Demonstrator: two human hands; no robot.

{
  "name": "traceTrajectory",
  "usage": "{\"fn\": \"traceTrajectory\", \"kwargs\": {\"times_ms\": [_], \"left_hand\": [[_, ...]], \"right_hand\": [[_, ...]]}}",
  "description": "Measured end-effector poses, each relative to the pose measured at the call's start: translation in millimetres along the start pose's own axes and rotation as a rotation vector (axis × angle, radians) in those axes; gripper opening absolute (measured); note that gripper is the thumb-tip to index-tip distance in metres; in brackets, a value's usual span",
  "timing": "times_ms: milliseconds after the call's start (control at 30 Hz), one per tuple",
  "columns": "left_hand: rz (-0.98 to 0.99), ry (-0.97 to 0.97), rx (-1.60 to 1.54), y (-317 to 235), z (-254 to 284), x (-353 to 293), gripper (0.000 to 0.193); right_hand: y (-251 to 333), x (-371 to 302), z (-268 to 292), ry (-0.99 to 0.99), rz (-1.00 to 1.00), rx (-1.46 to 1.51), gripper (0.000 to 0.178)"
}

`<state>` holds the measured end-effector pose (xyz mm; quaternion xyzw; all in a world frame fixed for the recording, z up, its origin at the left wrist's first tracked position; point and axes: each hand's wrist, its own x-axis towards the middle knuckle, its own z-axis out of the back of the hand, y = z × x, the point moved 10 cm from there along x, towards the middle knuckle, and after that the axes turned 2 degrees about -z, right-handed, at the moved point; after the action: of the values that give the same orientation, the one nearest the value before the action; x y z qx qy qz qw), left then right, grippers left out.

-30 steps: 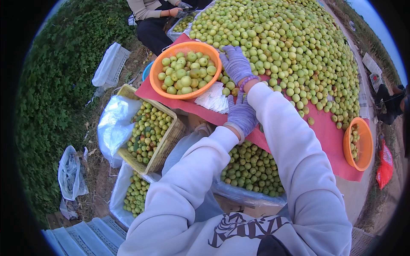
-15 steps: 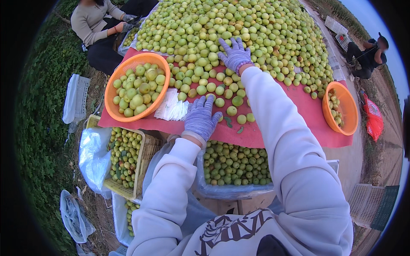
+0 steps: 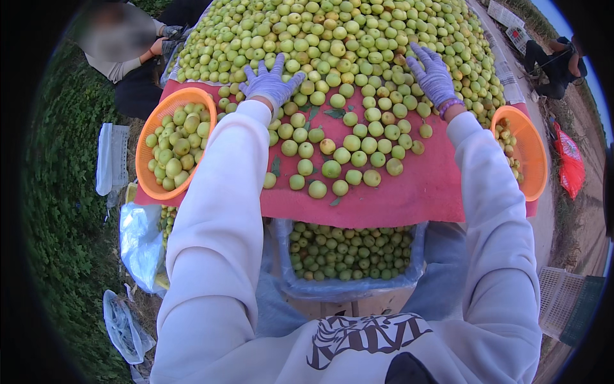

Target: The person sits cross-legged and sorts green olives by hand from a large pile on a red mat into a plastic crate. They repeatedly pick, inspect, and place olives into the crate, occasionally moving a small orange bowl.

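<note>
Both hands had moved apart since half a second earlier — the left hand [image 3: 272, 80] had slid up from the near edge of the red cloth [image 3: 409, 195] onto the pile of green fruit [image 3: 339, 38], while the right hand [image 3: 432, 73] had shifted outward along the same pile. Each wore a purple glove, and each lay palm-down with fingers spread flat on the fruit, pinching nothing. Between the 2 hands and nearer the body, loose fruits [image 3: 332, 168] sat scattered on the cloth. Below the cloth's near edge, a lined box [image 3: 348, 256] held more fruit. Just outside the left arm sat an orange basket [image 3: 171, 148] full of fruit; outside the right arm sat a second orange basket [image 3: 521, 150], nearly empty. The wide, flat placement suggested a raking pull toward the body — a judgement only. Another person [image 3: 137, 61] crouched beyond the left hand.
</note>
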<state>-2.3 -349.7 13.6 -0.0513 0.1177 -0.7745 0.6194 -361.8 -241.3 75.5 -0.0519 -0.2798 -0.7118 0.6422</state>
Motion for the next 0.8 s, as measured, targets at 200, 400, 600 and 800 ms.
{"fn": "traceTrajectory", "kwargs": {"times_ms": [200, 400, 600, 800], "left_hand": [[-0.326, 0.058, 0.342, -57, -37, -39, 0.082], [-0.548, 0.226, 0.388, -89, -52, -89, 0.089], [-0.430, 0.175, -0.257, -43, -20, -114, 0.056], [-0.064, 0.081, 0.150, 32, -47, -159, 0.068]], "right_hand": [[-51, 38, -83, 0.200, -0.515, -0.238, 0.090], [3, -37, -85, 0.506, -0.062, -0.373, 0.080], [-9, -110, -35, 0.654, 0.001, -0.239, 0.061], [87, -168, -33, 0.356, 0.167, -0.150, 0.063]]}}
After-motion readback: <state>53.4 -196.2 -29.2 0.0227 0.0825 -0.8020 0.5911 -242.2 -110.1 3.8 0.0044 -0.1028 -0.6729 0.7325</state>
